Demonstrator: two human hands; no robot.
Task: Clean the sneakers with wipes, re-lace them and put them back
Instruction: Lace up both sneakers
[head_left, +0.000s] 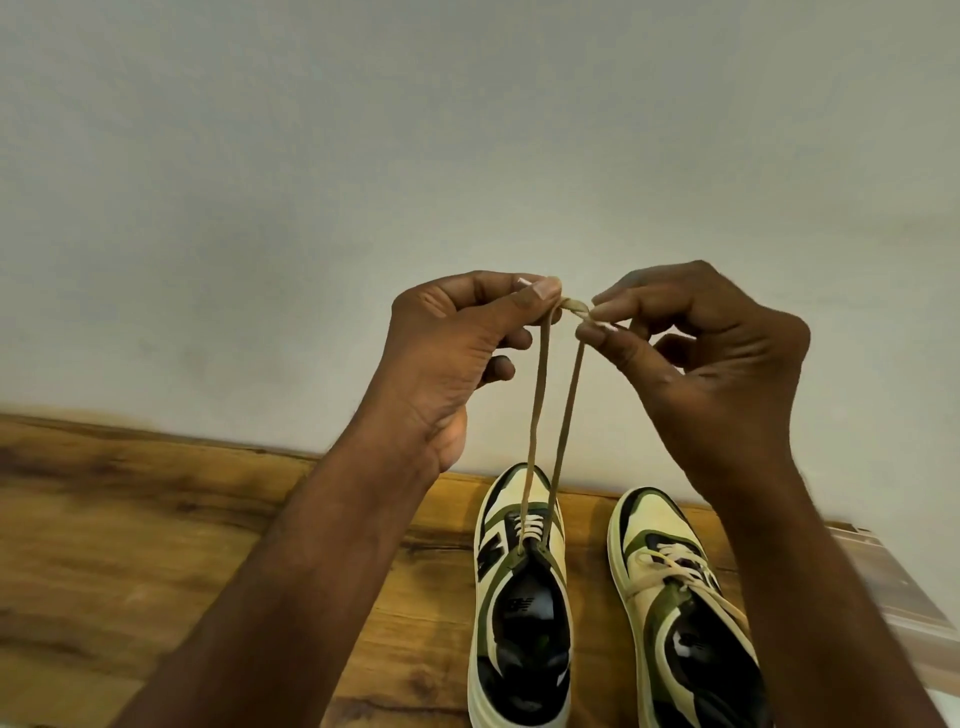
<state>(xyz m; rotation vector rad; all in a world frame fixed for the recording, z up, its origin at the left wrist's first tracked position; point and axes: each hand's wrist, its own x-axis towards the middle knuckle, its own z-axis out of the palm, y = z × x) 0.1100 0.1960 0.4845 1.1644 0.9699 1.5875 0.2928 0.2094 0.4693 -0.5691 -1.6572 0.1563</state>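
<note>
Wooden floor (156, 545) is seen nearest, with two sneakers (522, 613) set side by side by the wall (467, 156). From the left one, a soft, limp lace (535, 415) is drawn up taut; its ends are pinched by the left hand (462, 338) and right hand (711, 353). It is best held near the tips.
</note>
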